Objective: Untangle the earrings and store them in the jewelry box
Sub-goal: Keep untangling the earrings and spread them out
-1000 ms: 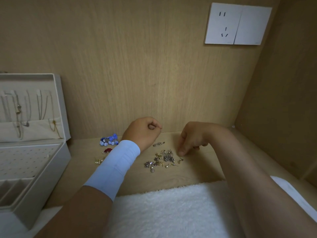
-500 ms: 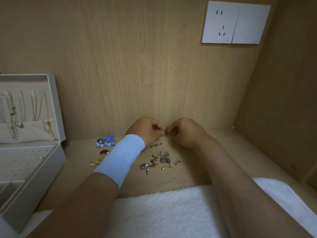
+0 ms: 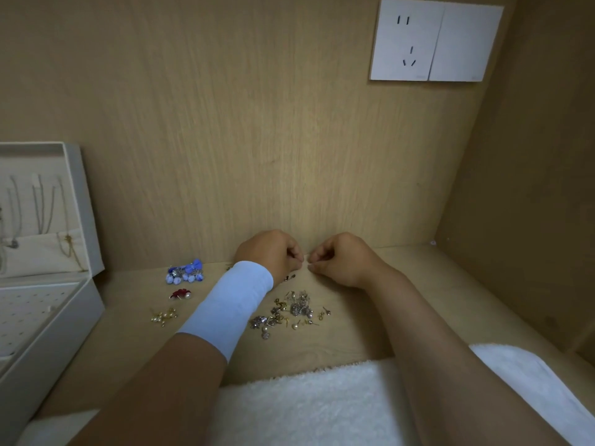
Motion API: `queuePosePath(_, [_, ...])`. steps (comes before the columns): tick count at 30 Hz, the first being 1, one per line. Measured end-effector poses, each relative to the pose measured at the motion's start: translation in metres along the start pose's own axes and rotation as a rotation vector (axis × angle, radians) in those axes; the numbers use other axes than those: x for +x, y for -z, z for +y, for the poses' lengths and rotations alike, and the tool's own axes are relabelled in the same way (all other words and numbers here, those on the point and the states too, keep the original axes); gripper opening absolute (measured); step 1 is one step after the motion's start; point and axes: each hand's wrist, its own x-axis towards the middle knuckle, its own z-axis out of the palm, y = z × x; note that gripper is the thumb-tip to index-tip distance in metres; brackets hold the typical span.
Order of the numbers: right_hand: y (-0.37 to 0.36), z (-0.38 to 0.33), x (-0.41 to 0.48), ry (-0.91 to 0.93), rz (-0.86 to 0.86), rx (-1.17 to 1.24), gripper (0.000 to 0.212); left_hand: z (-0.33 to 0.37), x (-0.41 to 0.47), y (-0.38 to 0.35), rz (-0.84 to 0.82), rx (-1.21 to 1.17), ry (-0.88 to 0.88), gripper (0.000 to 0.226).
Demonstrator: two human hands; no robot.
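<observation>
Right under me, a white towel (image 3: 306, 403) with a thick, fluffy nap lies along the near edge of the pale wooden desk (image 3: 354, 346), and both my forearms reach out over it. A smooth, pale blue sleeve (image 3: 231, 304) wraps my left forearm up to the wrist. It lies across the desk and hides a strip of the wood.

Just right of the sleeve, the tangled earrings (image 3: 289, 312) sit on the desk. They are a loose heap of small silver and gold studs, hooks and a few pearl beads, with some pieces scattered at its edges. Left of the sleeve, well apart from the heap, lie three small groups: pearl earrings (image 3: 164, 316), then a red earring (image 3: 180, 294), then a cluster of blue earrings (image 3: 185, 274) nearest the back.

At the far left, the jewelry box (image 3: 48, 320) stands open. It is off-white, with a tray dotted with rows of holes, and thin chains hang against its raised lid (image 3: 74, 194).

Beyond the heap, my left hand (image 3: 273, 252) and right hand (image 3: 341, 259) hover knuckles-up with their fingertips almost meeting. On each hand the fingers are curled and the thumb and forefinger are pinched together (what lies between them is too small to tell).

Behind them rises the wood-grain back panel (image 3: 257, 123), with a white wall socket (image 3: 434, 40) high on the right.
</observation>
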Motion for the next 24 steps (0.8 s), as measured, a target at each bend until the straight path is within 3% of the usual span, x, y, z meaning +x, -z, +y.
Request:
queuePosePath(10, [-0.004, -0.002, 0.001, 0.010, 0.032, -0.051, 0.017, 0.007, -0.002, 0.004, -0.024, -0.021, 0.001, 0.008])
queuePosePath(14, [0.009, -0.010, -0.005, 0.031, 0.035, -0.035, 0.001, 0.005, -0.014, 0.021, -0.028, -0.047, -0.012, 0.009])
queuePosePath(15, [0.012, -0.015, -0.006, 0.048, 0.022, -0.033, 0.006, 0.004, -0.018, 0.026, -0.041, -0.047, -0.016, 0.010])
queuePosePath(19, [0.024, -0.039, -0.015, 0.139, -0.171, -0.055, 0.013, 0.005, -0.036, 0.041, -0.133, -0.031, -0.065, 0.016])
queuePosePath(24, [0.024, -0.051, -0.022, 0.103, -0.369, -0.167, 0.003, -0.002, -0.050, 0.034, -0.154, -0.017, -0.082, 0.013])
